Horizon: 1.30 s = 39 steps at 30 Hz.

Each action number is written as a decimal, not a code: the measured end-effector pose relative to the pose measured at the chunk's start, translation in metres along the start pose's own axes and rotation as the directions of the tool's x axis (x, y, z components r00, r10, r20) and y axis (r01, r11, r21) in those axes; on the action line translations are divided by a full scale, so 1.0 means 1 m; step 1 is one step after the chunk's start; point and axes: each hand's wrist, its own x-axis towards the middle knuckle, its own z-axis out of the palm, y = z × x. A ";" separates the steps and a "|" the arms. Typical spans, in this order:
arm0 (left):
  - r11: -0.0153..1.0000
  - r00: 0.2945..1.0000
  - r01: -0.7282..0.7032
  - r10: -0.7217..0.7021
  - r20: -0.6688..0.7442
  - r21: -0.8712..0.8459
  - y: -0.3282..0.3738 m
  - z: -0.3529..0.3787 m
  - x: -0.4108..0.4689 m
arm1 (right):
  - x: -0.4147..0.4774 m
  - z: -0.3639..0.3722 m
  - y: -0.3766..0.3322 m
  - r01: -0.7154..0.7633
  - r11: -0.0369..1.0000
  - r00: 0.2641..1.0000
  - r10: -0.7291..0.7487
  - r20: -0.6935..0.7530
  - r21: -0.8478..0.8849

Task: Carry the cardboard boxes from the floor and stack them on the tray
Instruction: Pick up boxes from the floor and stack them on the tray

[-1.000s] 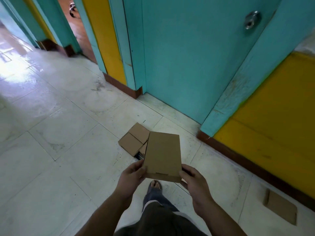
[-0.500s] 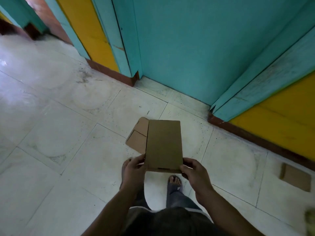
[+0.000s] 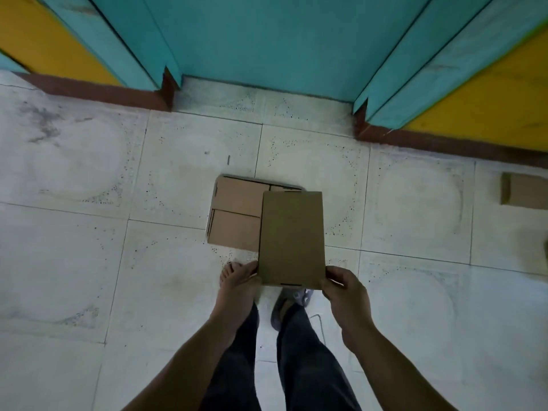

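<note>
Here, the cardboard box [image 3: 292,238] is flat, brown, rectangular.

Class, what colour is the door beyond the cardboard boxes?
Teal, a blue-green; the painted door shows best in the head view.

1. Covered by the held cardboard box [image 3: 292,238]: the right part of the boxes on the tray [image 3: 237,215]. No telling how many lie there or how deep.
2. Of the tray [image 3: 207,223] itself, only a thin pale rim to see, at the left and far side; all else under cardboard.
3. Tucked beneath the held cardboard box: most fingers of the left hand [image 3: 240,280] and right hand [image 3: 347,289].
4. Cut off by the right edge: a loose box [image 3: 525,191] on the floor.
5. Lower on that edge, a blurred sliver [image 3: 546,250], too little to identify.
6. Mostly behind the left hand: the left foot [image 3: 229,267], toes only.
</note>
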 end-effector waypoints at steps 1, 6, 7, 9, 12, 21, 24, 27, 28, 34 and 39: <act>1.000 1.000 0.018 -0.018 -0.001 0.020 -0.004 0.001 0.013 | 0.010 0.004 0.004 -0.015 1.000 1.000 0.015 -0.004 0.009; 0.996 0.999 0.031 -0.033 0.023 0.083 -0.030 0.018 0.096 | 0.091 0.029 0.037 -0.075 0.997 0.997 0.075 -0.021 0.010; 0.994 0.999 0.031 -0.033 0.021 0.105 -0.040 0.022 0.116 | 0.110 0.036 0.044 -0.088 0.996 0.996 0.089 -0.024 0.025; 0.986 0.999 0.046 -0.048 0.015 0.158 -0.074 0.025 0.167 | 0.148 0.051 0.057 -0.100 0.994 0.994 0.101 -0.033 0.043; 0.959 0.993 0.121 -0.117 -0.032 0.257 -0.101 0.029 0.228 | 0.208 0.074 0.076 -0.103 0.994 0.994 0.103 -0.030 0.021; 0.964 0.995 0.083 -0.092 0.025 0.253 -0.106 0.042 0.328 | 0.311 0.125 0.116 -0.075 0.997 0.997 0.075 -0.009 -0.021; 0.958 0.996 0.068 -0.082 0.038 0.279 -0.106 0.042 0.343 | 0.327 0.139 0.124 -0.080 0.996 0.997 0.080 -0.008 -0.024; 0.920 0.997 -0.046 0.018 0.077 0.389 -0.105 0.042 0.349 | 0.334 0.148 0.128 -0.084 0.996 0.996 0.084 0.012 -0.035; 0.913 0.996 -0.061 0.028 0.087 0.404 -0.106 0.042 0.349 | 0.335 0.151 0.129 -0.088 0.995 0.996 0.089 0.018 -0.037; 0.911 0.997 -0.009 -0.024 0.075 0.413 -0.105 0.043 0.347 | 0.332 0.159 0.126 -0.108 0.993 0.992 0.111 0.053 -0.045; 0.910 1.000 0.023 -0.025 -0.001 0.414 -0.098 0.042 0.337 | 0.325 0.152 0.121 -0.141 0.990 0.989 0.142 0.041 -0.011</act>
